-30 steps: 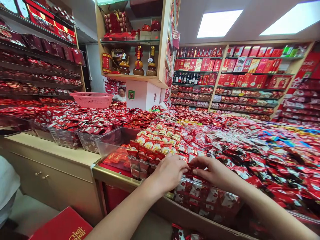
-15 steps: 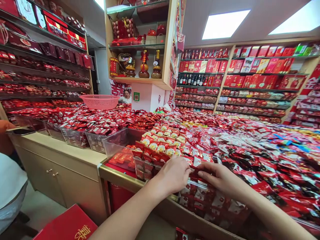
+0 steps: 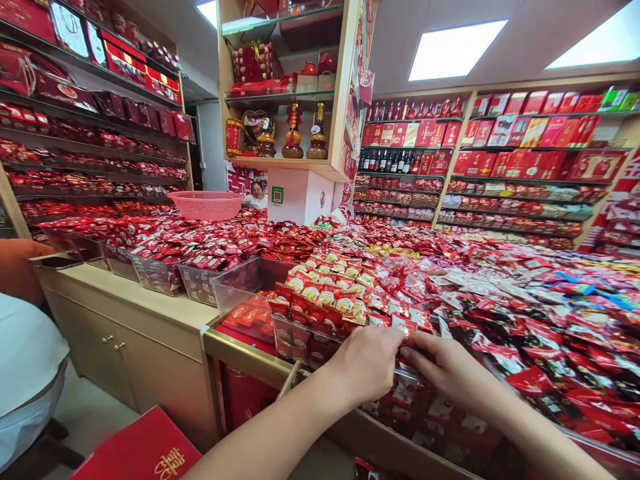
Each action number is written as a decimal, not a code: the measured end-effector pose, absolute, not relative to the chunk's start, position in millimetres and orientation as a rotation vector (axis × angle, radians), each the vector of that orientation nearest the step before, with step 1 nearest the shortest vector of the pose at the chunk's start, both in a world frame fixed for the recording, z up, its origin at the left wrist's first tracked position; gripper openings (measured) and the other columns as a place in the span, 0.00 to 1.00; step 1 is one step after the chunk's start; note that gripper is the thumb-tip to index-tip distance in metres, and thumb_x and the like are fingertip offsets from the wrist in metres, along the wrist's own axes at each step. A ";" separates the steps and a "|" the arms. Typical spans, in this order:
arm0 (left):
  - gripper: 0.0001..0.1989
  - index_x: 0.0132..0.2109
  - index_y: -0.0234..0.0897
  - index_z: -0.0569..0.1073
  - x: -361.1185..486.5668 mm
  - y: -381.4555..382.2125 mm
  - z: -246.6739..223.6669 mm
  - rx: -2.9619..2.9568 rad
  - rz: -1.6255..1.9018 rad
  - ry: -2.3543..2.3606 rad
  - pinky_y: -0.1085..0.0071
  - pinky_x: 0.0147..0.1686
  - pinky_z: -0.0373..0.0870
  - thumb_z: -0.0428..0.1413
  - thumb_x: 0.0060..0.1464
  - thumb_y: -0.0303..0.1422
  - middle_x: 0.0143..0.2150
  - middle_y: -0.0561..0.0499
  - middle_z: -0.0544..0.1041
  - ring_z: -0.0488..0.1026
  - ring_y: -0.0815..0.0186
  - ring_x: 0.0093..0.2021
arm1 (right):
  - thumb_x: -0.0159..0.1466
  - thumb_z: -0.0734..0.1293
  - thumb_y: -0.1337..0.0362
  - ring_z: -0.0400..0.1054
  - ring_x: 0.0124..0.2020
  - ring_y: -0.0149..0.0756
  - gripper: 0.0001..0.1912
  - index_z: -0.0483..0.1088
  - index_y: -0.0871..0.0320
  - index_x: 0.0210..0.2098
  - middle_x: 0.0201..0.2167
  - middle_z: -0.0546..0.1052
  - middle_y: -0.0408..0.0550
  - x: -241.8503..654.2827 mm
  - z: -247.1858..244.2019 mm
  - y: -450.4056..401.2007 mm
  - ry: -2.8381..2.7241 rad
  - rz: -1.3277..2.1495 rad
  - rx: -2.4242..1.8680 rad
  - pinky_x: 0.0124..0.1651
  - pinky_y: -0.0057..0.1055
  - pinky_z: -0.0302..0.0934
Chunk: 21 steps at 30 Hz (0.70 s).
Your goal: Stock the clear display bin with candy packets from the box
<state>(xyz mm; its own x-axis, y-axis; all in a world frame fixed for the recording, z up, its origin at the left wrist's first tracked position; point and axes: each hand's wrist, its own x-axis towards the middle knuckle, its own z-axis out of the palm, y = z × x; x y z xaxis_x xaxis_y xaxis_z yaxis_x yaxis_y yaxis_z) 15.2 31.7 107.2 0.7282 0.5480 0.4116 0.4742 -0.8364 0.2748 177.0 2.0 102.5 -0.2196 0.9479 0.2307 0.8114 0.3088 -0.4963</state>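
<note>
My left hand [image 3: 373,363] reaches over the front of a clear plastic bin [image 3: 295,337], its fingers curled and mostly hidden behind the back of the hand. Close beside it, my right hand [image 3: 443,363] has thumb and fingers drawn together at the left hand's fingertips. Whatever is between the fingers is too covered to make out. Just beyond both hands lie small red-and-white packets [image 3: 403,325]. To their left, red packets with gold-and-white pictures [image 3: 325,293] stand in rows. Through the bin front below the hands, more packets [image 3: 400,393] show.
Heaped packets [image 3: 540,320] spread to the right. A pink basket [image 3: 207,205] sits on the pile behind. At lower left are a red box [image 3: 140,447] and a person in a light garment [image 3: 27,360]. A phone-like dark object [image 3: 57,262] lies on the counter [image 3: 160,297].
Both hands have shifted slightly right and down in the picture and are closer together. The whole view has also shifted a little to the right.
</note>
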 end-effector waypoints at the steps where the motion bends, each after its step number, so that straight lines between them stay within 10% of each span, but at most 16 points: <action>1: 0.14 0.47 0.37 0.63 16.3 32.6 107.2 2.780 0.691 0.846 0.68 0.41 0.64 0.42 0.54 0.25 0.40 0.47 0.72 0.69 0.63 0.41 | 0.59 0.54 0.61 0.66 0.31 0.38 0.10 0.63 0.57 0.30 0.28 0.73 0.48 176.8 103.3 1.7 -2.077 0.360 -1.570 0.34 0.31 0.59; 21: 0.12 0.40 0.38 0.65 36.6 52.7 115.8 2.875 0.513 0.692 0.73 0.31 0.63 0.44 0.48 0.22 0.35 0.48 0.73 0.71 0.64 0.35 | 0.53 0.52 0.76 0.67 0.42 0.36 0.27 0.54 0.62 0.52 0.43 0.72 0.54 189.6 117.0 -0.9 -1.977 0.190 -1.596 0.43 0.32 0.60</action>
<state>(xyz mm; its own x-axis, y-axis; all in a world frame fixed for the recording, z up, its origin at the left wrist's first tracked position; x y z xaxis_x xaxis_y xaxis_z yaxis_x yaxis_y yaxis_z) 36.6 52.7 115.8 0.8363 0.4633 0.2933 0.4155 -0.8844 0.2124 189.6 -0.9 117.0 -0.1113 0.9306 0.3487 0.8469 0.2724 -0.4567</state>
